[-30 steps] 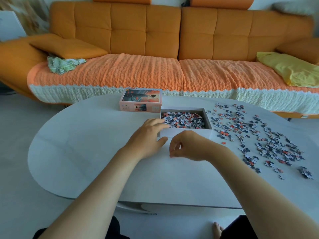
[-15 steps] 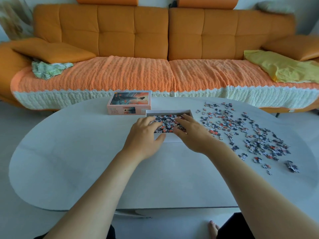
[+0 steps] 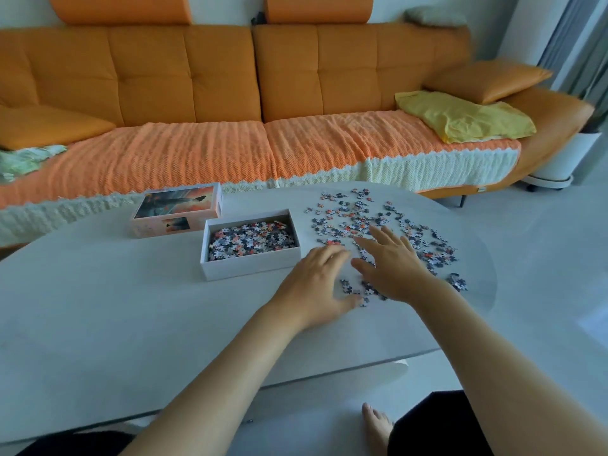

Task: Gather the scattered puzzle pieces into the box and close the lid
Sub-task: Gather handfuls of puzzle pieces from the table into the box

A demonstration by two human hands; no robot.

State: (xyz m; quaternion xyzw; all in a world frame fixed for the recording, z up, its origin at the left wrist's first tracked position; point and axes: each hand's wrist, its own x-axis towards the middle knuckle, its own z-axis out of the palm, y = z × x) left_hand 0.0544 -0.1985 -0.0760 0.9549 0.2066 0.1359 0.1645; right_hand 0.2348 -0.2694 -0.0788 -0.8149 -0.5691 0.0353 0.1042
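"Across the smooth, pale oval table (image 3: 98,307), what's the biggest thing to mind?"

"The box (image 3: 250,269): white card, rectangular and open on top, its long side running left to right. It's already well filled. Its printed lid (image 3: 177,209) is off, picture side up, just beside the far-left corner."

"And what's left to gather?"

"The scattered pieces (image 3: 358,218) are thin, flat card with knobbed edges, in grey, white and orange. They lie in a loose band right of the box, running from far-left to near-right. Both your hands sit at its near end."

"How are they set?"

"Your left hand (image 3: 312,284) lies flat, fingers straight, holding nothing. Your right hand (image 3: 394,268) is flat too, fingers spread over the pieces, nothing pinched. A few pieces show between them."

"Which way should the sweep go?"

"Left, I'd judge — the box lies left of both hands, and your left hand is nearer, just beside its near-right corner. The box wall stands up from the table, so pieces slid along that slick top will need lifting over it."
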